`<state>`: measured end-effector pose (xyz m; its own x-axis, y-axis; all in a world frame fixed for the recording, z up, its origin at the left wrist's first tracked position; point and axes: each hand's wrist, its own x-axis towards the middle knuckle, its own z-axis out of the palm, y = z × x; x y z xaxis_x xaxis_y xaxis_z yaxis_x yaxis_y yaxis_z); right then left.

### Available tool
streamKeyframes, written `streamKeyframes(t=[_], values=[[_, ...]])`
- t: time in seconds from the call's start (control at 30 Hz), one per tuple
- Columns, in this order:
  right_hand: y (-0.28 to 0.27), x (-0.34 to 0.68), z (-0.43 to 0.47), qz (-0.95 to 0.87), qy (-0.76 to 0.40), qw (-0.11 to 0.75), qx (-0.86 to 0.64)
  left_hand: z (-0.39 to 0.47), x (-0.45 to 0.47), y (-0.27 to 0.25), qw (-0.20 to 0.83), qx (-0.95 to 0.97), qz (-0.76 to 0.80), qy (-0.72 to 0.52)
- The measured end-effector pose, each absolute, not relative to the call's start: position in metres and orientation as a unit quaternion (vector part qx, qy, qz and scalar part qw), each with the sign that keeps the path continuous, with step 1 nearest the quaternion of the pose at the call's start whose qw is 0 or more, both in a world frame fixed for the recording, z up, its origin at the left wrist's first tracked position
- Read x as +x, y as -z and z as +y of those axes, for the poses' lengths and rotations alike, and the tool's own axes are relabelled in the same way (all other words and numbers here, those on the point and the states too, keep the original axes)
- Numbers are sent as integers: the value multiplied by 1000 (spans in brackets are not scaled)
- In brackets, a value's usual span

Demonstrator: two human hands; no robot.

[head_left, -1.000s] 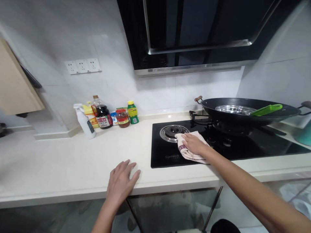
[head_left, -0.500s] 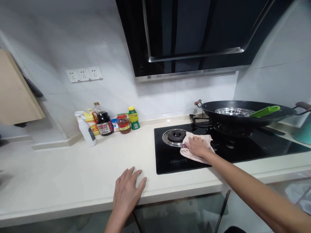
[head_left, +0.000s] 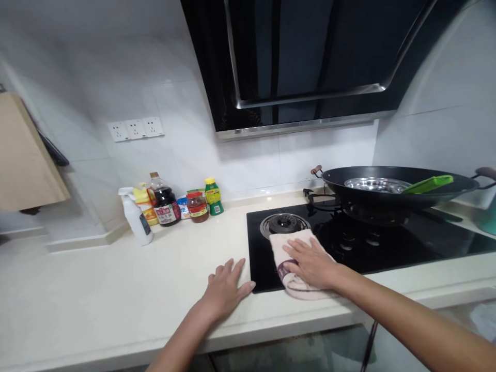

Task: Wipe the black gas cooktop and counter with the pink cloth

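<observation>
My right hand (head_left: 313, 264) lies flat on a pale pink cloth (head_left: 282, 247), fingers spread, pressing it against the front left of the black glass gas hob (head_left: 261, 268). The cloth has a purple band and its lower edge hangs over the hob's front onto the counter. Just behind the cloth is the left burner (head_left: 284, 223) with its metal ring. My left hand (head_left: 225, 290) rests open on the white counter (head_left: 116, 289), its thumb close to the hob's front left corner. Nothing is in that hand.
A large black wok (head_left: 387, 199) stands on the right burner, holding a steel dish (head_left: 375, 184) and a green-handled utensil (head_left: 428, 184). Along the wall are a white spray bottle (head_left: 135, 219), a dark sauce bottle (head_left: 166, 204), a red-lidded jar (head_left: 198, 208) and a green bottle (head_left: 214, 199). Overhead hangs a black range hood (head_left: 302, 57).
My right hand has drawn the cloth left and toward me, and the cloth is more spread out. My left hand has shifted right along the counter, nearer the hob.
</observation>
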<state>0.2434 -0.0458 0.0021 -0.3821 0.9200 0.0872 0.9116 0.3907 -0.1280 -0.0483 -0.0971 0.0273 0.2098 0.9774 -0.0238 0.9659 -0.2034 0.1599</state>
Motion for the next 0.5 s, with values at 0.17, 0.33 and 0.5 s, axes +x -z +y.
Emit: streamKeyframes(t=[0.17,0.33,0.5], values=[[5,277,-17,-723,16,59,-688,-75,-43,-32,78,799,595,-29],[3,283,25,-665,32,45,-744,-59,-43,-39,88,821,564,-5],[-9,293,67,-657,40,24,-753,-48,-50,-35,131,835,534,-15]])
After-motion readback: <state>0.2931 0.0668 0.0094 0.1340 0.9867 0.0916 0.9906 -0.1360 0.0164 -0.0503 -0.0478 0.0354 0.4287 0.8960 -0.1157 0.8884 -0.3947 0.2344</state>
